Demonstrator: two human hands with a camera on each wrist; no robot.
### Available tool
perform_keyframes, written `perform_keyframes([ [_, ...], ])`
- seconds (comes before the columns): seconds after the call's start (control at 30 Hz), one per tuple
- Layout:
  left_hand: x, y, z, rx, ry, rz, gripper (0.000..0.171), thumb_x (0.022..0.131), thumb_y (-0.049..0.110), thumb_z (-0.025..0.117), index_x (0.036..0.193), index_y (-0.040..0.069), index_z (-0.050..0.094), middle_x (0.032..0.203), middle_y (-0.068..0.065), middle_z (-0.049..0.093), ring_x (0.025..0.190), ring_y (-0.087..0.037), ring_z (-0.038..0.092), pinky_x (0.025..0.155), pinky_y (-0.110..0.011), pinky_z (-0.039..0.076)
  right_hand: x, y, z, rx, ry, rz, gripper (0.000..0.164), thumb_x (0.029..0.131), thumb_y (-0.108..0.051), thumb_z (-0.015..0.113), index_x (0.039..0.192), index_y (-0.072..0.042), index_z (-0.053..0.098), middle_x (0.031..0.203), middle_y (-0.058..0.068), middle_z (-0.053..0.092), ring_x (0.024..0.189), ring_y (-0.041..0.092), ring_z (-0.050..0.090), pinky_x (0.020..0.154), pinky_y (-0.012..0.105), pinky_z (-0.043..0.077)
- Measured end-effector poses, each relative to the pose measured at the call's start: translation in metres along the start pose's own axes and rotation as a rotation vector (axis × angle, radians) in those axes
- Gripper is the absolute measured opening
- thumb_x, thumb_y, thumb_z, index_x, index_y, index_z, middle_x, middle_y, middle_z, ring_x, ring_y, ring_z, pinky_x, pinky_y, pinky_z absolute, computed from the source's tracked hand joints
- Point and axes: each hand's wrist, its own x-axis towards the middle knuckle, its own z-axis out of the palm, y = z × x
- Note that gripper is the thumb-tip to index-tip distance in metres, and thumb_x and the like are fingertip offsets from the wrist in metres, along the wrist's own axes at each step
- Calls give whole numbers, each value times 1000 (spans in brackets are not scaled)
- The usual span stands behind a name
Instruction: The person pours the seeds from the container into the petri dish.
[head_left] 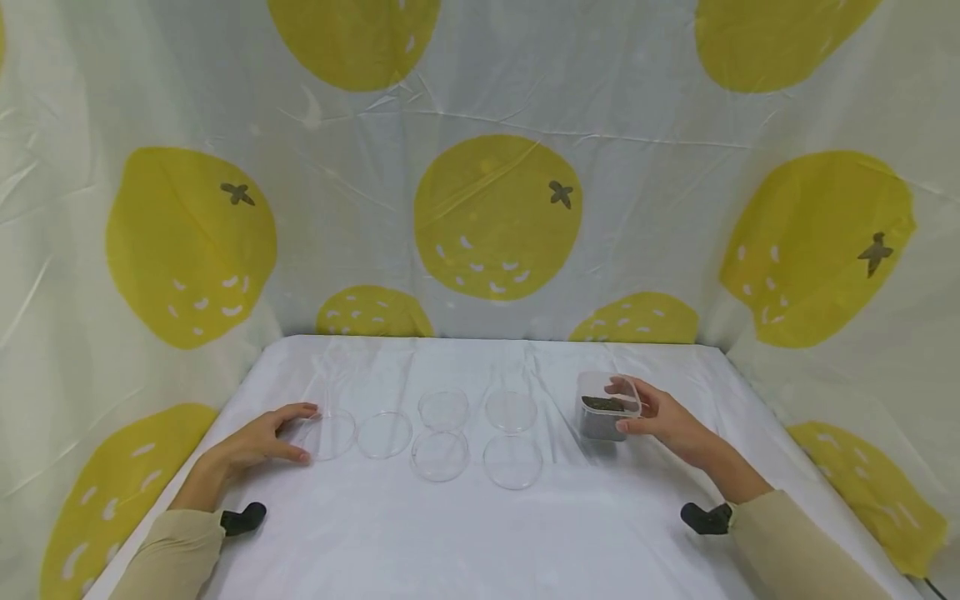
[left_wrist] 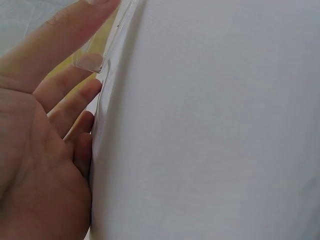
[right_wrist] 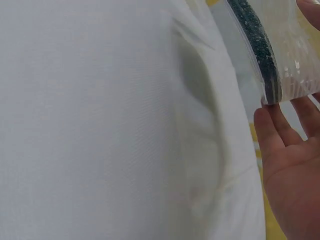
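Curving by the leftmost clear dish (head_left: 331,435), well left of the tub (head_left: 602,427), the left fingers (head_left: 296,411) may grip it; I cannot tell. The right fingers (head_left: 637,387) clasp the tub, probably light, stiff, spill-prone: best held level by opposite walls.

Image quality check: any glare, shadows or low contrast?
Head: transparent round dishes show mostly as faint outlines against the white tablecloth; soft shadow beneath the clear square plastic tub of dark material. Left wrist: tablecloth nearly featureless grey. Right wrist: small glints on the tub, soft-edged shadow on the tablecloth.
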Motion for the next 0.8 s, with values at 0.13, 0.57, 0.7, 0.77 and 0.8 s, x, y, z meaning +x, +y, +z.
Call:
perform_keyframes([
  [0.13,-1,1,-1,2,-1,6,70,67,28,83,128,12,53,141,-8,40,133,-33,21,104,-28,19,6,-11,-1,-28,19,4,70,84,-13,69,143,-12,32,141,12,37,129,31,32,86,30,44],
  [0.57,-3,0,-1,-26,-5,-21,72,67,27,83,130,13,51,142,-7,38,134,-33,17,100,-15,18,41,-44,8,-33,-37,-50,66,84,-13,70,140,-9,36,137,14,41,123,34,40,84,35,47],
  [0.7,-2,-2,0,-22,-4,-7,73,67,28,83,131,13,51,142,-7,39,134,-33,18,89,-2,15,54,-54,15,-49,-48,-53,63,83,-13,71,137,-7,39,136,16,42,121,33,42,84,37,46],
  [0.77,-1,-3,0,-4,-1,16,73,67,28,83,131,12,50,141,-8,39,133,-34,20,89,-2,15,60,-61,19,-54,-58,-53,63,83,-14,71,137,-7,39,135,15,43,121,33,42,84,37,46],
  [0.8,-1,-3,0,6,2,29,73,67,28,83,131,12,51,140,-9,40,133,-34,21,89,-2,15,63,-65,21,-55,-63,-53,64,82,-14,71,137,-8,39,134,14,44,121,33,42,83,37,47],
])
